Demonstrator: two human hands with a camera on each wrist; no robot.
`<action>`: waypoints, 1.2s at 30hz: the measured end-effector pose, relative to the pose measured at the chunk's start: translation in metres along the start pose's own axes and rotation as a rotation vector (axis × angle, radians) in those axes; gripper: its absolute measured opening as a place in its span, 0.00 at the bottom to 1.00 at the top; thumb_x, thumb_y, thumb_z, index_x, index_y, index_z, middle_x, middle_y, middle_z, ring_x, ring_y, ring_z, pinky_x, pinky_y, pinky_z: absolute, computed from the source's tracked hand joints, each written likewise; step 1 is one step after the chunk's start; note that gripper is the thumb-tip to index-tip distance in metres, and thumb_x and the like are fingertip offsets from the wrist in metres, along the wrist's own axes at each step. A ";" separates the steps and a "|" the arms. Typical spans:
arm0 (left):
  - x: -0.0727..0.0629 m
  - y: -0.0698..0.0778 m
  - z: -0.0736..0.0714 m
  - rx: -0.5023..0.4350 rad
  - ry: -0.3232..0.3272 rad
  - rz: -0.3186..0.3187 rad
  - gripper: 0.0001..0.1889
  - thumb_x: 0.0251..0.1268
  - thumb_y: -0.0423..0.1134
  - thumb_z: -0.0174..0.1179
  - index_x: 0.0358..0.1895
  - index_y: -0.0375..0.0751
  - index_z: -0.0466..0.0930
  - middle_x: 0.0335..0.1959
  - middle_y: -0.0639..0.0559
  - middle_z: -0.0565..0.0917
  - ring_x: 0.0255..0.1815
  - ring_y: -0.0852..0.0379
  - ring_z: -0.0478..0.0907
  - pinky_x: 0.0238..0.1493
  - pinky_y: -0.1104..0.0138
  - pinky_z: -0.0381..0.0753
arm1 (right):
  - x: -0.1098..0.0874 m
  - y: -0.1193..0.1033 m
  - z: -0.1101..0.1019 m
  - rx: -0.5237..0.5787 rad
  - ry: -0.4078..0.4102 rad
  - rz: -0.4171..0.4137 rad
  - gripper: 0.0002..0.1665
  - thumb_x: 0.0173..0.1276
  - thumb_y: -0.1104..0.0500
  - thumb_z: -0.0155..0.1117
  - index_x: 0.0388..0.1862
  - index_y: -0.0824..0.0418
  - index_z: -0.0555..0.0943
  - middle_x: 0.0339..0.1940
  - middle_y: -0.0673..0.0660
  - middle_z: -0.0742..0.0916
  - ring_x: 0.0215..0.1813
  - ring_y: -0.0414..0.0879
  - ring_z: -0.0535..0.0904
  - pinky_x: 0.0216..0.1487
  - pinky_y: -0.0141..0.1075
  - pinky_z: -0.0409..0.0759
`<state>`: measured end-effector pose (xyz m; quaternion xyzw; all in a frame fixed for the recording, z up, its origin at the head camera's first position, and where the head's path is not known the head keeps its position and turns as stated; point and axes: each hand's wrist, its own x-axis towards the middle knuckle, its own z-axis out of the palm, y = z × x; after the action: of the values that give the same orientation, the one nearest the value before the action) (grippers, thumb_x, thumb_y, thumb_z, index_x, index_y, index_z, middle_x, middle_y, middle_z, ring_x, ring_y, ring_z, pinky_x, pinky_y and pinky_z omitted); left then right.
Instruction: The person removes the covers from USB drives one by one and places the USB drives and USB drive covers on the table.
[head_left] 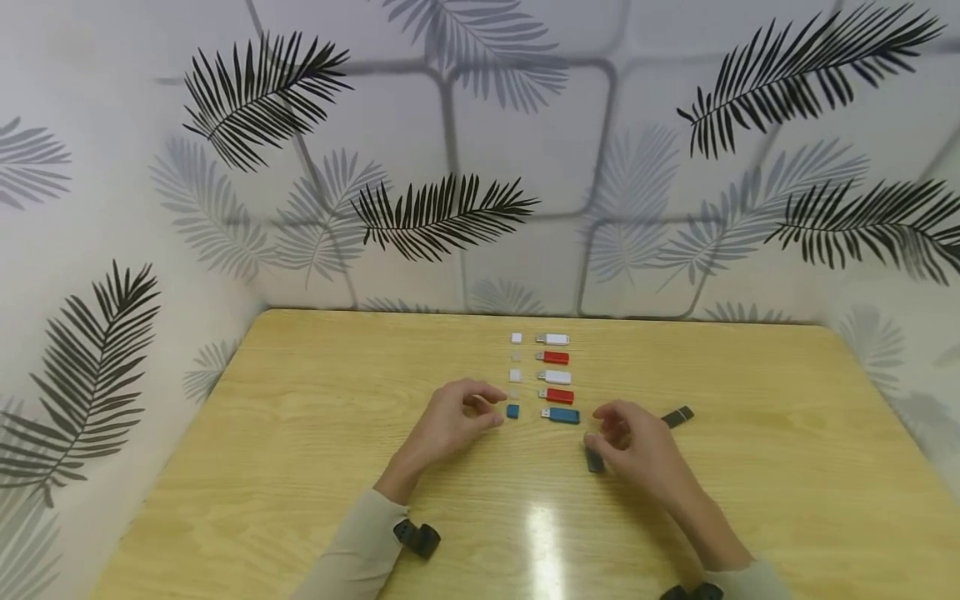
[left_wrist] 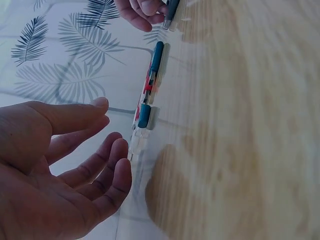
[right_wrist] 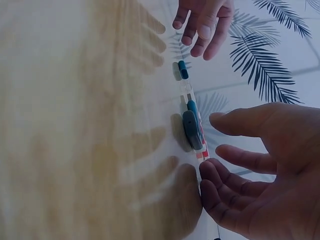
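My left hand (head_left: 457, 421) hovers with loosely bent fingers just left of a small blue cap (head_left: 513, 411). Nothing lies between its thumb and fingers in the left wrist view. My right hand (head_left: 637, 442) is beside a dark USB stick (head_left: 595, 461) on the table, partly covered by the fingers in the head view. In the right wrist view that dark stick (right_wrist: 191, 131) stands apart from the relaxed fingertips. Just left of this hand lies a blue USB stick (head_left: 562, 415), its metal plug toward the blue cap. A second black USB stick (head_left: 678, 417) lies behind the right hand.
Farther back, white and red USB sticks (head_left: 556, 396) form a column with the blue one. Left of them runs a column of white caps (head_left: 515, 376) and clear ones. The wooden table (head_left: 300, 433) meets a leaf-patterned backdrop (head_left: 517, 275) at its far edge.
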<state>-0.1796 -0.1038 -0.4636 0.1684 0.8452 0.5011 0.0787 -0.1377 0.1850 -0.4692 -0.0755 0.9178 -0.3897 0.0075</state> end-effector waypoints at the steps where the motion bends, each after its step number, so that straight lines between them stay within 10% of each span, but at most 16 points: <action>1: 0.000 0.001 0.000 -0.006 -0.007 0.005 0.12 0.68 0.32 0.69 0.52 0.36 0.87 0.51 0.43 0.85 0.47 0.49 0.84 0.48 0.59 0.84 | -0.002 0.000 0.000 -0.007 -0.004 0.008 0.19 0.67 0.58 0.75 0.52 0.64 0.82 0.41 0.55 0.85 0.42 0.46 0.82 0.44 0.40 0.83; 36: 0.001 0.013 0.036 -0.173 -0.143 0.107 0.12 0.66 0.29 0.69 0.52 0.32 0.85 0.50 0.40 0.86 0.47 0.49 0.84 0.49 0.66 0.84 | -0.011 -0.007 0.006 -0.060 -0.085 -0.021 0.11 0.59 0.66 0.76 0.40 0.60 0.86 0.33 0.48 0.85 0.36 0.40 0.79 0.40 0.36 0.81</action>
<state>-0.1670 -0.0685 -0.4695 0.2413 0.7808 0.5623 0.1261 -0.1254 0.1774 -0.4683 -0.1016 0.9271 -0.3584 0.0402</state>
